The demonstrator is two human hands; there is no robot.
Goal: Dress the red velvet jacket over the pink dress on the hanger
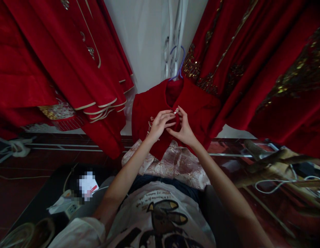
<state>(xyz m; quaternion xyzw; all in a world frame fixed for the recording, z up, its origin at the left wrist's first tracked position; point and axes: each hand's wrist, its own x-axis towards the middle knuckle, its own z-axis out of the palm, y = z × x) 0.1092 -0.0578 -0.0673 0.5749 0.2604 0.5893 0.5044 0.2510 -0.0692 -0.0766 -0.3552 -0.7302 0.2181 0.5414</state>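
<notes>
A red garment (pixel 198 106) with an open collar hangs in front of me on a purple hanger (pixel 179 69). On its front, just below the neckline, sits a small cluster of white pearl-like beads (pixel 176 111). My left hand (pixel 161 124) lies over the cloth with fingers stretched and apart, the upper fingertips touching or very near the cluster. From the other side, my right hand (pixel 185 128) reaches in with its index fingertip at the beads and its thumb spread away. Beaded trim (pixel 150 124) shows beside my left hand. The cloth beneath my palms is hidden.
Red gowns with pale edging (pixel 92 86) hang at left. More red gowns with gold sequins (pixel 227 65) hang at right. Pale brocade fabric (pixel 175 160) covers my lap. A power strip (pixel 73 207) lies at lower left, and a white cable (pixel 272 189) loops at right.
</notes>
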